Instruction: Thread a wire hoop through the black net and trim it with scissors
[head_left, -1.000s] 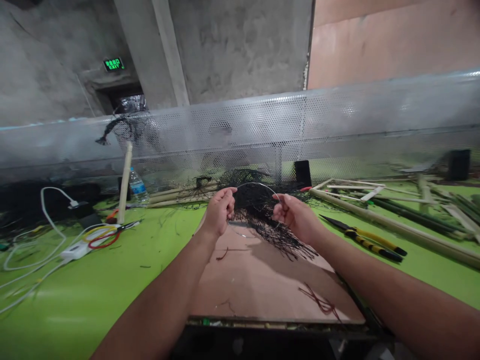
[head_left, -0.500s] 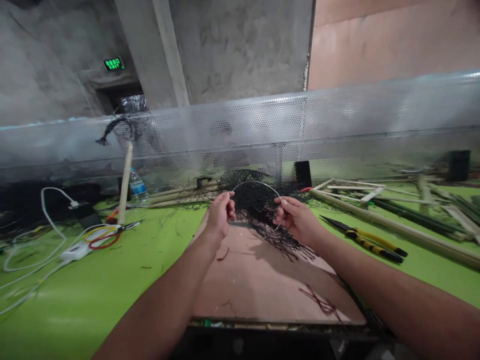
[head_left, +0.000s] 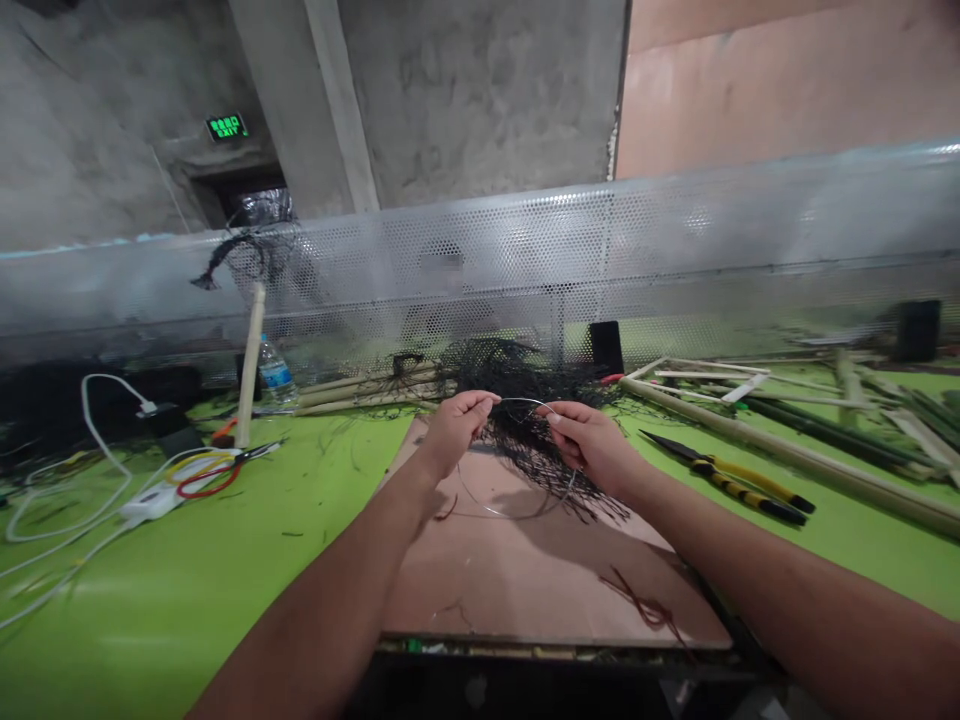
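Observation:
My left hand and my right hand pinch opposite sides of a thin metal wire hoop between fingers and thumbs. Black netting hangs from the hoop and spreads back over the far edge of a pink-brown board. The hoop tilts, with its lower arc showing in front of the netting, just above the board. Part of the netting's far side is tangled and dense. A few dark red strands lie on the board near its front.
Yellow-and-black handled pliers and bamboo sticks lie on the green table to the right. Red-handled scissors, white cables and a water bottle sit left. A perforated metal sheet runs behind.
Both hands have moved closer together and lower. The hoop has tipped so its lower arc swings toward me over the board, and the netting has shifted with it.

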